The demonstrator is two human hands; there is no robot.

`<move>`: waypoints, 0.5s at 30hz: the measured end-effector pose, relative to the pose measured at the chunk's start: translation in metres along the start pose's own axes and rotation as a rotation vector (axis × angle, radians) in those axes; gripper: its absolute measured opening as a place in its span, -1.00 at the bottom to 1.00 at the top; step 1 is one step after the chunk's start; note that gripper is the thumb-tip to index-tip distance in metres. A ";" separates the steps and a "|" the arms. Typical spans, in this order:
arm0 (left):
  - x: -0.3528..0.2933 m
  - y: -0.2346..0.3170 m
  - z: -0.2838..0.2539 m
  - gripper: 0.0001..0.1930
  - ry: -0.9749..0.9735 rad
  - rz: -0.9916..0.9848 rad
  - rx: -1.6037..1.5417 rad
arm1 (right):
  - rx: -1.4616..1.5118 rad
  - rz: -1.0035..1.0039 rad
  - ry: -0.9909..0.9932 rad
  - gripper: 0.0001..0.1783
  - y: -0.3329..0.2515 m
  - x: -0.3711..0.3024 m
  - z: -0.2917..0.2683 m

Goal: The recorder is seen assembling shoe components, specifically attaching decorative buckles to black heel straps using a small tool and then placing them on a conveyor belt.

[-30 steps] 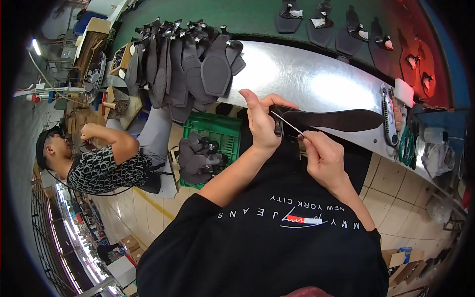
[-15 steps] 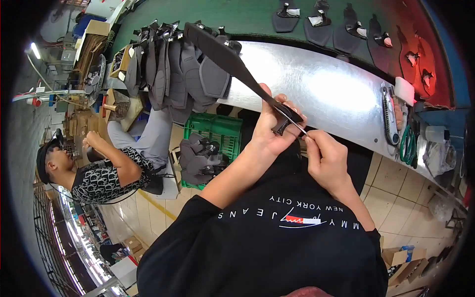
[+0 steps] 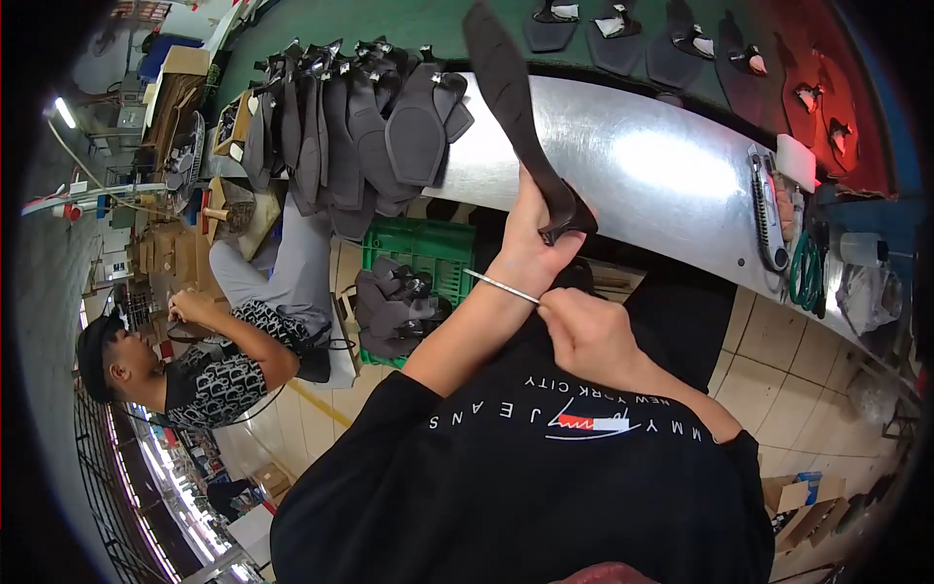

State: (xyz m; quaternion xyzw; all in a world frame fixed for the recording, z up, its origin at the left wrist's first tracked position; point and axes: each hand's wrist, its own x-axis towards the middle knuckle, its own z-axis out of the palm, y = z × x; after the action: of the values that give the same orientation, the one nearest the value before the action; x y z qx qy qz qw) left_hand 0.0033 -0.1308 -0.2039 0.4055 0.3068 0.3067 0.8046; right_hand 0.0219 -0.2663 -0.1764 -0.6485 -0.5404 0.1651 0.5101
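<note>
My left hand [image 3: 533, 232] is closed on the narrow end of a dark sandal sole [image 3: 506, 92], beside its glossy black strap piece. The sole's broad end points up and away over the metal table edge. Below it, my right hand [image 3: 593, 336] grips a thin metal rod-like tool [image 3: 498, 284]. The tool's free end points left across my left wrist, apart from the sole. Its other end is hidden in my right fist.
Many dark soles [image 3: 416, 141] are heaped on the metal ledge [image 3: 584, 127], with a green crate [image 3: 428, 243] below. A utility knife [image 3: 761, 219], green-handled scissors [image 3: 806, 277] and a white block [image 3: 796, 164] lie right. Sandals [image 3: 681, 54] line the green surface. A co-worker [image 3: 229, 355] sits left.
My right hand has drawn the metal tool down and left, away from the strap. The sole has turned more upright in my left hand.
</note>
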 end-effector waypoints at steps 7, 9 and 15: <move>-0.007 0.035 0.011 -0.39 0.105 -0.374 -0.153 | 0.177 0.250 0.296 -0.89 0.018 0.030 -0.037; -0.006 0.020 -0.002 -0.42 0.053 -0.327 -0.144 | 0.174 0.224 0.351 -0.81 0.019 0.034 -0.039; -0.018 0.014 0.008 -0.49 0.103 -0.214 0.076 | 0.098 0.217 0.392 -0.85 0.023 0.038 -0.033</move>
State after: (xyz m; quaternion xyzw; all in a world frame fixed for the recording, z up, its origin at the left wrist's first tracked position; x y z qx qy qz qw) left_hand -0.0051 -0.1412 -0.1841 0.3841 0.4007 0.2278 0.8000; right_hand 0.0731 -0.2461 -0.1690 -0.6967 -0.3495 0.1159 0.6157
